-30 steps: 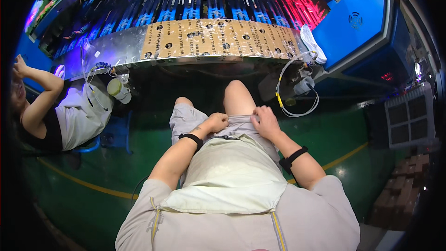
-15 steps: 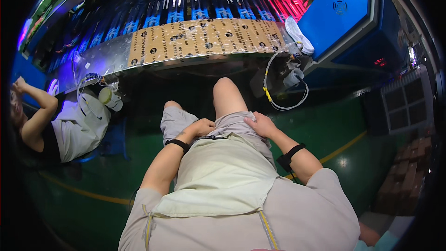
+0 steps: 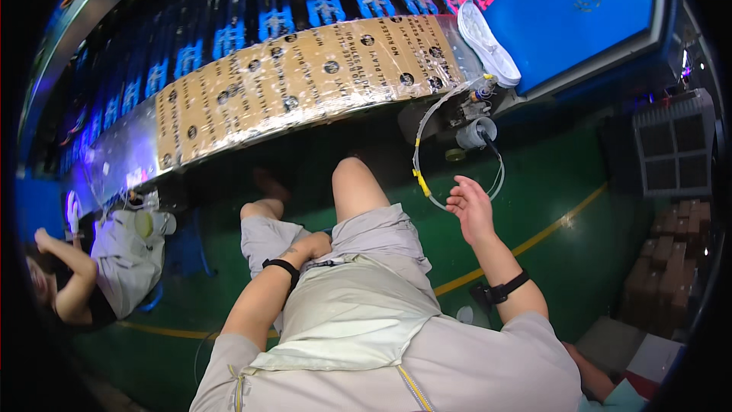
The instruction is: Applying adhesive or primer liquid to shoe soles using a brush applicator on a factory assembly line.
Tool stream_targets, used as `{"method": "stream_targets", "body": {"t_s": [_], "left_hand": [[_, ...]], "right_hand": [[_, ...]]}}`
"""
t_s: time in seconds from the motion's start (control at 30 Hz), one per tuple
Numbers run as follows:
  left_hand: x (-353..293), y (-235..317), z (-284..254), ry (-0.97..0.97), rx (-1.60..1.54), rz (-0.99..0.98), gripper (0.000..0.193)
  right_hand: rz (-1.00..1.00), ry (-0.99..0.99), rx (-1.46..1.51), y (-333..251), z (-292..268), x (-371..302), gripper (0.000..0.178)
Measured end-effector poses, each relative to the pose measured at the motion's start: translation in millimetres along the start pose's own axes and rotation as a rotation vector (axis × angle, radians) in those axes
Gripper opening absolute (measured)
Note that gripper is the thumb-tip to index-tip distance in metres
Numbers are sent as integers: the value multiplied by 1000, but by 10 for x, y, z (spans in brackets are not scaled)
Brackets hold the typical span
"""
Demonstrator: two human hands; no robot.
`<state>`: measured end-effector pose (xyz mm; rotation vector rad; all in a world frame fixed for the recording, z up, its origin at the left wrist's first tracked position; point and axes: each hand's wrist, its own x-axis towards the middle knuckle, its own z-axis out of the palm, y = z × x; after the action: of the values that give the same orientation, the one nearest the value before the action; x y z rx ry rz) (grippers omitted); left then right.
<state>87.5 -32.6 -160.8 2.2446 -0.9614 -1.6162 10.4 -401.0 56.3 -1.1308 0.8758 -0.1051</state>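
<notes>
L hand: resting on shorts at lap, grip unclear. R hand: raised, fingers loose, empty, near white tube loop.

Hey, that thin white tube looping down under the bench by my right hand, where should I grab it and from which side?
Probably take the white tube on its left run, just above the yellow clip, coming in from the right where your right hand is raised with open fingers. That stretch hangs free and fairly straight in open air, while its top end sits crowded among the fittings under the bench.
</notes>
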Motion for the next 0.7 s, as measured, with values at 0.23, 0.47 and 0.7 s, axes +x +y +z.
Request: {"method": "stream_targets", "body": {"t_s": [0.23, 0.47, 0.7], "left_hand": [[359, -58, -73, -595, -138, 212, 45], [453, -553, 328, -523, -131, -176, 43], [451, -564, -914, -551, -147, -149, 51]], "right_hand": [[47, 348, 333, -171, -180, 626, 47], [12, 616, 593, -404, -109, 1181, 42], [-116, 701, 551, -217, -332, 1470, 28]]}}
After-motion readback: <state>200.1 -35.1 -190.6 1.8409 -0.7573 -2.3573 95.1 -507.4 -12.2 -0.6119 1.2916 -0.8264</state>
